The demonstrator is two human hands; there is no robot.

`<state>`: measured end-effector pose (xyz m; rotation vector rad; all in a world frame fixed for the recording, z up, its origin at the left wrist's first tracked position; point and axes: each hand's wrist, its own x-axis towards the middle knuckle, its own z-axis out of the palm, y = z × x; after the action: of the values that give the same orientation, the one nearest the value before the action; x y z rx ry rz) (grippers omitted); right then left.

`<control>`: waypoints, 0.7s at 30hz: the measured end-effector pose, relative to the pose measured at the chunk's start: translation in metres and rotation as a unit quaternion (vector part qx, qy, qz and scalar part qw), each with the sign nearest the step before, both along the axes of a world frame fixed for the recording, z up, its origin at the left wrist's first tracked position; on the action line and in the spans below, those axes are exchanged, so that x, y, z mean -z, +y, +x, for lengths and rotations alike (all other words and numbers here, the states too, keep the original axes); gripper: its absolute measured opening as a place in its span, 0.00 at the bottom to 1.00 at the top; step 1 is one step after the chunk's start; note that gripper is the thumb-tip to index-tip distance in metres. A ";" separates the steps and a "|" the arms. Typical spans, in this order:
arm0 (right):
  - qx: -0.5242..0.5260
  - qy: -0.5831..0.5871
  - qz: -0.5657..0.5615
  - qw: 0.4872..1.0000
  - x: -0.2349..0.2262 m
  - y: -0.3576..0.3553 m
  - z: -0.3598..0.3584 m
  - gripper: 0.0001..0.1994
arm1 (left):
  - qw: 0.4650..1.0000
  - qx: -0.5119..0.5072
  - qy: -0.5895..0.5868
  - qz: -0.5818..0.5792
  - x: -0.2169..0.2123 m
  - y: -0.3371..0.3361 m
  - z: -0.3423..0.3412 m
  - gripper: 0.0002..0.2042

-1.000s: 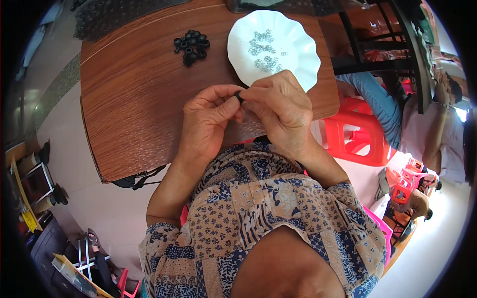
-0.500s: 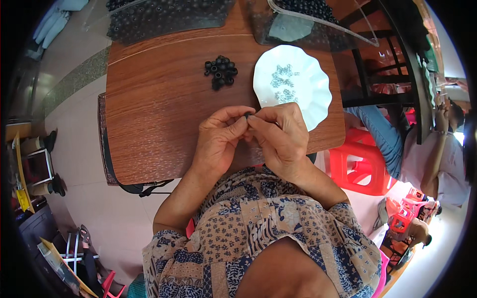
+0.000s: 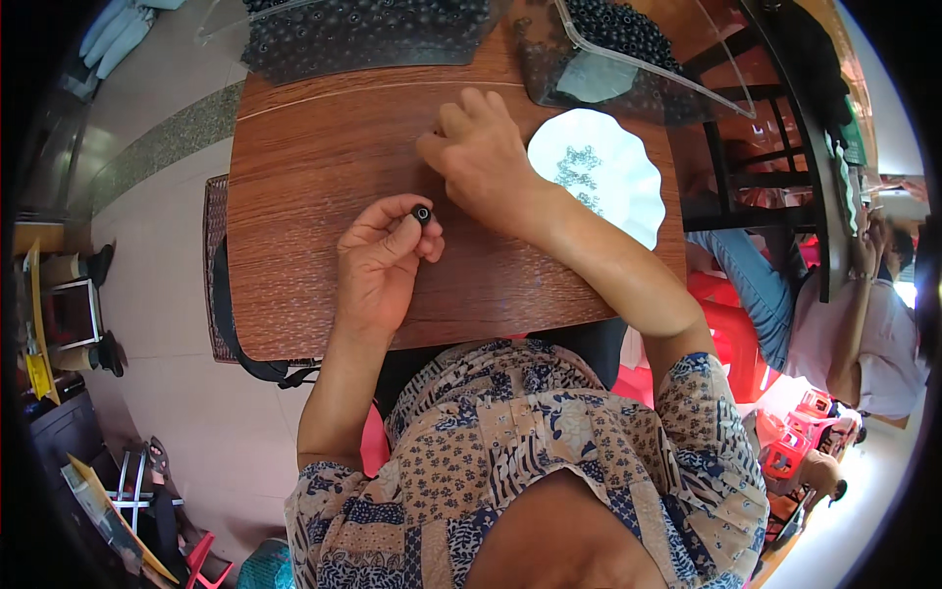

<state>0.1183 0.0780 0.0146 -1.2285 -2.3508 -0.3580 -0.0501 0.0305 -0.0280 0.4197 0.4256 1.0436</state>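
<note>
My left hand is closed over the near middle of the table, pinching a small black round bead-like piece between thumb and forefinger. A pale ring shows in the piece's upward end. Farther off, my right hand reaches across the table with its fingers curled downward. It covers the place where the pile of black pieces lay, so the pile and my fingertips are hidden. Right of that hand lies a white plate with a wavy rim. Small shiny clear or silvery pieces are spread on the plate.
Two clear plastic bins of black pieces, a left bin and a right bin, stand at the wooden table's far edge. A red stool and a seated person are at the right. A dark chair stands behind the plate.
My hands have parted. The right one has moved away from me to the pile of black pieces; the left has drawn back leftward, still holding a black piece.
</note>
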 end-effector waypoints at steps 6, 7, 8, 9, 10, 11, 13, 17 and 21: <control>-0.063 -0.182 0.039 0.980 0.002 0.014 -0.013 0.05 | 1.000 0.003 -0.010 0.008 0.001 0.001 -0.003 0.09; -0.080 -0.194 0.044 0.977 0.002 0.015 -0.014 0.06 | 1.000 0.008 -0.013 0.007 0.002 0.001 -0.003 0.09; -0.075 -0.197 0.042 0.977 0.002 0.015 -0.014 0.06 | 1.000 0.005 -0.013 0.004 0.002 0.001 -0.004 0.09; -0.080 -0.207 0.041 0.974 0.002 0.015 -0.014 0.05 | 1.000 0.002 -0.013 0.002 0.002 0.001 -0.003 0.08; -0.087 -0.215 0.040 0.972 0.002 0.015 -0.015 0.05 | 1.000 0.003 -0.013 0.002 0.002 0.001 -0.003 0.08; -0.086 -0.215 0.040 0.972 0.002 0.016 -0.014 0.05 | 1.000 0.004 -0.013 0.001 0.002 0.001 -0.002 0.09; -0.090 -0.223 0.027 0.970 0.003 0.018 -0.014 0.06 | 1.000 0.003 -0.012 0.000 0.002 0.002 -0.002 0.09; -0.091 -0.158 0.032 0.983 0.003 0.017 -0.010 0.04 | 1.000 0.006 -0.011 0.006 0.003 0.001 -0.002 0.09; -0.061 0.027 0.002 0.998 0.002 0.008 0.002 0.04 | 1.000 0.008 -0.011 0.012 0.004 0.001 -0.001 0.09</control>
<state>0.1208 0.0859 0.0125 -1.0728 -2.3641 -0.2867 -0.0508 0.0313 -0.0316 0.4316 0.3891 1.0382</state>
